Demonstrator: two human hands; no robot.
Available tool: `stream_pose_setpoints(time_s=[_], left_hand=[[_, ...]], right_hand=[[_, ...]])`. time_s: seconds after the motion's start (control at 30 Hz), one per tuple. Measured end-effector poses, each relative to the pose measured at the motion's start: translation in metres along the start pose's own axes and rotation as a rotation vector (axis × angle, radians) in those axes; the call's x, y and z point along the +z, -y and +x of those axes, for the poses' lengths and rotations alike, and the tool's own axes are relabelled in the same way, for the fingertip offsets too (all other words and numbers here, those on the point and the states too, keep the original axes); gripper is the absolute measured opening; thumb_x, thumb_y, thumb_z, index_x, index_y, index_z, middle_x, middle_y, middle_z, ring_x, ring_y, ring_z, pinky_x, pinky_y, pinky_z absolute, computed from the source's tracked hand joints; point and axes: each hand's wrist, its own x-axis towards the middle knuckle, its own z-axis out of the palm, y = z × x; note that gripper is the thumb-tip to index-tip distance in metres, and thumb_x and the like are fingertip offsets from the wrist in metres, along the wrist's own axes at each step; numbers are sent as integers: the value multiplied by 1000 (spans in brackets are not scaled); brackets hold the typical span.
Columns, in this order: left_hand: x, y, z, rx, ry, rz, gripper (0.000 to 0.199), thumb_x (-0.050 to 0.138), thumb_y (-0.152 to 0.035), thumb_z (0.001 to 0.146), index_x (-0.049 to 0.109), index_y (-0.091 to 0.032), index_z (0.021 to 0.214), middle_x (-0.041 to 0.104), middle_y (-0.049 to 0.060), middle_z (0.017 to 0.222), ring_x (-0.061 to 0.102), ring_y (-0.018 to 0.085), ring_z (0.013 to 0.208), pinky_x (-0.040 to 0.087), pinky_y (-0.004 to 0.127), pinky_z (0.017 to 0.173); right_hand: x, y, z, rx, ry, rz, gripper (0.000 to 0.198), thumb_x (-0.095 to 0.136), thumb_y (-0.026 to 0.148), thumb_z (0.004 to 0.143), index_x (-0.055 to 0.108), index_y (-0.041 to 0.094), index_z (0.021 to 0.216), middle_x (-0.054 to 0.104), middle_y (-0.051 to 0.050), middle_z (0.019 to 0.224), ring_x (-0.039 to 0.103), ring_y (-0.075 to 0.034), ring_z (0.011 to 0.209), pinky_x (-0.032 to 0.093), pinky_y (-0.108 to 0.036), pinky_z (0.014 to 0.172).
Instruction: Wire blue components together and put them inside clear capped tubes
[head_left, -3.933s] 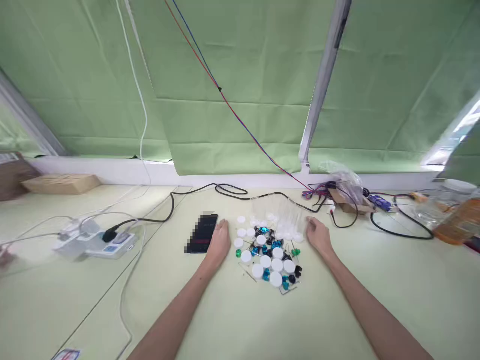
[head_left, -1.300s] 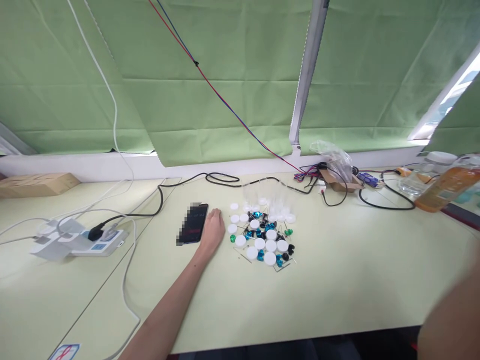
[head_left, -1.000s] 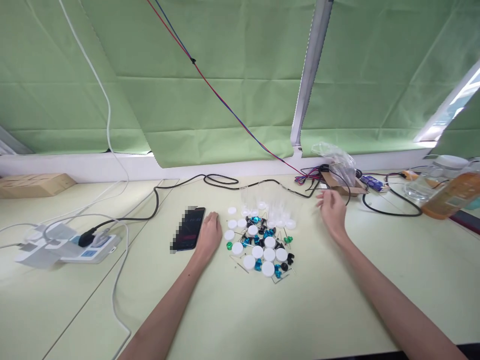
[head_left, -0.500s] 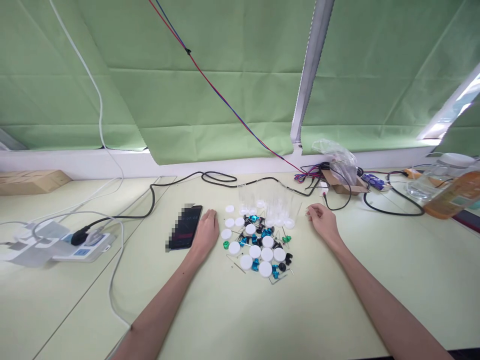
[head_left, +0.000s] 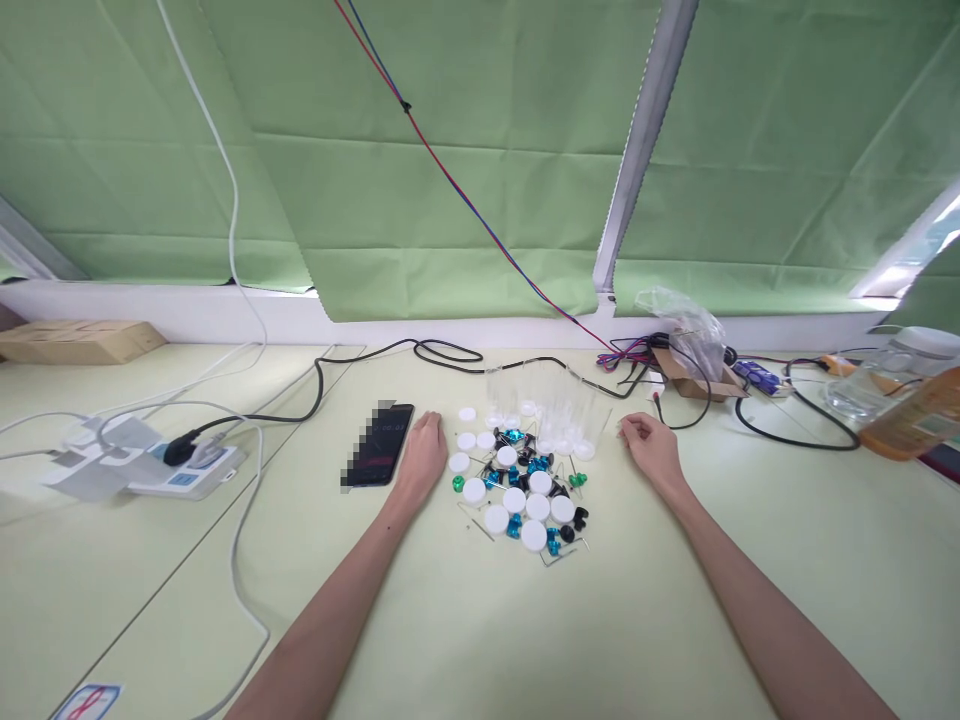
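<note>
A: What hazard is noted?

B: Toppling of the clear tubes is judged the chief one. They are grouped at the far side of the loose blue parts on the table, with the right hand placed near them. Were it swung inward, a tube could be tipped and its neighbours struck. The white caps could be scattered by a dragged wrist.

A: And the left hand?

B: It is rested between the phone and the caps; either could be nudged. Its fingers are held close together; the underside is hidden, so whether anything is gripped cannot be told. The right fingers are curled inward with little gap; again, a held item can be neither confirmed nor excluded.

A: How are the tubes oriented?

B: They appear to be stood on end, long axes rising from the table, white bases down. A lean towards the right hand is shown by the rightmost; a true tilt cannot be confirmed. At the near edge, an L-shaped key is laid flat, its long arm directed rightward and slightly away from the person.
</note>
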Motion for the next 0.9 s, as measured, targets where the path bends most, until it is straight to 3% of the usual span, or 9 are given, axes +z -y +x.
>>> stream_pose_setpoints(time_s=[0.23,0.43,0.63,0.77,0.9], left_hand=[[-5,-2,0,14,-28,-42,29,34,-14,91,62,-15,95,69,14,93,64,26,87,47,37,77],[-15,-14,-2,63,-102,-85,31,35,-26,96,64,-15,92,68,12,89,64,25,87,47,36,80],[-29,-37,-9,236,-142,-108,30,43,-31,96,65,-16,82,62,7,80,59,20,79,46,32,72],[-33,-52,-19,376,-52,-116,25,48,-31,94,67,-17,87,63,7,84,58,20,81,47,32,73],[-31,-68,-27,507,103,-68,25,47,-31,95,69,-19,97,64,7,88,56,21,85,46,36,78]], right_hand=[[0,12,-6,-25,-15,-29,24,53,39,81,63,17,76,69,-6,68,62,-20,64,45,-32,69],[4,34,-20,-78,-69,24,42,45,51,92,60,18,72,57,0,57,55,-16,55,41,-28,61],[5,54,-33,-137,-180,122,37,45,46,95,53,19,71,51,2,55,46,-12,50,38,-25,54],[4,67,-42,-327,-212,96,35,46,36,95,53,18,65,51,2,55,45,-11,50,38,-24,54],[11,77,-56,-551,-70,18,35,49,29,94,52,18,62,47,3,52,38,-10,47,33,-24,51]])
